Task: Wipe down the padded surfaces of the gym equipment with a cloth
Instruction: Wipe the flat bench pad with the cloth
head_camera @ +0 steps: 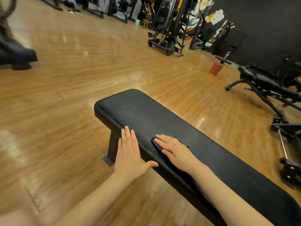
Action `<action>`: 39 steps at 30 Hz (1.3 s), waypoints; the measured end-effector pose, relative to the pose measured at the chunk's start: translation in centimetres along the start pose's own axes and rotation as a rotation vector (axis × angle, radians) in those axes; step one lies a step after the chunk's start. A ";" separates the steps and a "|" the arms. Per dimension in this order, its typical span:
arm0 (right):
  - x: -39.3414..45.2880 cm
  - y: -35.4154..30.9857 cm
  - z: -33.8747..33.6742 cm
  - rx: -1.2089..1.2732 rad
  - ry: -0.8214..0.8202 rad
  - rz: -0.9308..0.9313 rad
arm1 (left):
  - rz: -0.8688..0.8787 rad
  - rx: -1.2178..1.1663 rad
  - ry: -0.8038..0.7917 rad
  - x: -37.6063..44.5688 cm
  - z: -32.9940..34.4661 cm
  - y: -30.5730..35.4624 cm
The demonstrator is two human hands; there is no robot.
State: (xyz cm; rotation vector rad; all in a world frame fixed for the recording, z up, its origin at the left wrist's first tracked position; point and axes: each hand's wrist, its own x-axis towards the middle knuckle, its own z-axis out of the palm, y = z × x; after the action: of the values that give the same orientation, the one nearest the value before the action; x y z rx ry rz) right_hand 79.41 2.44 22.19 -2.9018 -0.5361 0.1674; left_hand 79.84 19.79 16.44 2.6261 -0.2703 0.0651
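At seven o'clock, the left hand (129, 154) hangs flat with fingers straight and together, its fingertips over the near edge of the black padded bench (143, 115). Toward five o'clock, the right hand (173, 150) presses flat, fingers extended, on a dark cloth (157, 143) lying on the pad. At two o'clock, a red bin (215, 68) stands on the wooden floor (65, 79).

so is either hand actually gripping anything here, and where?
No grip. The right hand presses flat on a dark cloth on the bench pad, fingers straight. The left hand rests open at the pad's near edge.
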 end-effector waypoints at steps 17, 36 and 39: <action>24.4 -4.3 -0.6 0.009 -0.018 -0.294 | -0.029 -0.295 -0.114 0.7 1.2 -0.8; 9.1 -1.4 0.9 0.044 0.149 0.141 | -0.108 -0.171 -0.137 0.3 -0.5 0.4; 4.4 -0.5 0.9 0.051 0.148 0.227 | -0.106 -0.097 -0.123 0.2 -0.8 0.6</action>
State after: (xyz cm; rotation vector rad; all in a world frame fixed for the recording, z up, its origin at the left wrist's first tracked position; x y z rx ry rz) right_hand 83.18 4.68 21.08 -2.8879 -0.1744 -0.0029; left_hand 79.89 19.63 17.45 2.5468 -0.1710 -0.1423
